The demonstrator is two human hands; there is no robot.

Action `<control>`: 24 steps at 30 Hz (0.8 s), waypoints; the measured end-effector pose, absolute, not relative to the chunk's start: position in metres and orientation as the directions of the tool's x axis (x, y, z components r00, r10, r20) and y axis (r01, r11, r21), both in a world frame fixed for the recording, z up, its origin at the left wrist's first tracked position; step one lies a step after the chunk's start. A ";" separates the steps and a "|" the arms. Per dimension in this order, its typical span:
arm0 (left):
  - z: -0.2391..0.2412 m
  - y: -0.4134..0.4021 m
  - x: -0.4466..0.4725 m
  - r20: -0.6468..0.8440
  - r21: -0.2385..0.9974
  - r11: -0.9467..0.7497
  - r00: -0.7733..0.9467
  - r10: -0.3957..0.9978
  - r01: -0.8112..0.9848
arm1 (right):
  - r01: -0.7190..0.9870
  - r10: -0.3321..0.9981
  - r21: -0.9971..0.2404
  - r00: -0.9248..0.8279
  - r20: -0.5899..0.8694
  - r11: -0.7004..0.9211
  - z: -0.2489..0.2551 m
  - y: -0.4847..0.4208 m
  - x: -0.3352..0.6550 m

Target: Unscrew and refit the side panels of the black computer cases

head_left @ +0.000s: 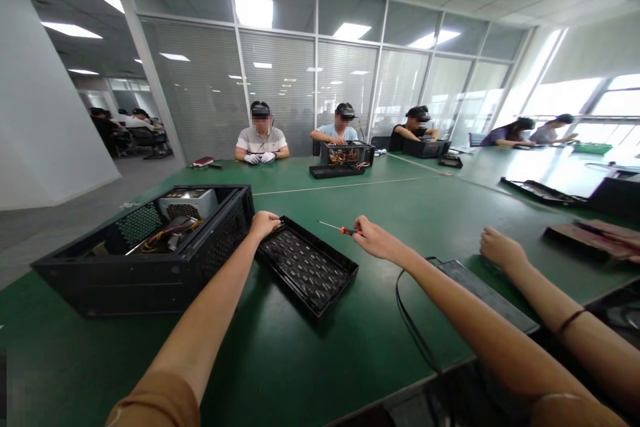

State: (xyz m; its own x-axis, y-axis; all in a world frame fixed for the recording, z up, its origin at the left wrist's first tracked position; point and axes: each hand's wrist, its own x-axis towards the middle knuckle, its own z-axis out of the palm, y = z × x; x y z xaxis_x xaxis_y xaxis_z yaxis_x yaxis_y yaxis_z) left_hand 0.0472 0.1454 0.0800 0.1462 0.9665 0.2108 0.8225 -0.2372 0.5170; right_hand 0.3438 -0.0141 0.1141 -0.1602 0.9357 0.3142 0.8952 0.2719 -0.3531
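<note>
The left hand (pixel 263 222) reaches out to where the near-right corner of an open black computer case (pixel 150 267) meets the far end of a perforated black panel (pixel 306 267). Its fingers are curled, but from this angle I cannot tell whether they grip the panel's edge or only rest on it. The case lies on the left of the green table (pixel 350 353), with a grey power supply (pixel 187 202) and a bundle of coloured wires (pixel 167 232) inside. The panel lies just right of the case.

The right hand (pixel 373 237) is clenched around a small screwdriver (pixel 336 227) with an orange handle. It is held just above the table, right of the panel's far end, with its tip pointing left.

Further right, another person's hand (pixel 500 250) rests loosely closed beside a flat dark plate (pixel 483 288). A black cable (pixel 411 323) loops nearby.
</note>
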 end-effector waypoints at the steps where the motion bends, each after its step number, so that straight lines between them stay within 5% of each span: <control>1: 0.078 0.154 0.050 0.215 0.501 -0.243 0.152 0.965 0.831 | 0.883 0.918 -0.345 -0.199 0.342 0.320 0.120 -0.007 0.344; 5: 0.068 0.186 0.058 0.222 0.416 -0.284 0.206 0.953 0.864 | 0.816 0.822 -0.284 -0.350 0.449 0.503 0.133 0.035 0.337; 13: 0.045 0.227 0.056 0.221 0.272 -0.363 0.309 0.925 0.891 | 0.763 0.719 -0.192 -0.448 0.532 0.618 0.121 0.143 0.304; 24: 0.022 0.237 0.051 0.321 0.168 -0.436 0.369 0.872 0.884 | 0.729 0.685 -0.116 -0.561 0.464 0.675 0.107 0.224 0.251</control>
State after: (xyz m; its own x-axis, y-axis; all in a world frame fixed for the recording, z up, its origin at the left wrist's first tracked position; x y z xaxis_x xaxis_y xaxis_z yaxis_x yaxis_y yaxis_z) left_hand 0.0512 0.2369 0.0225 0.3694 0.8719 0.3214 0.8839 -0.4364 0.1679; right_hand 0.2510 0.2235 0.1073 -0.5611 0.6851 0.4645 0.7286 0.6751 -0.1156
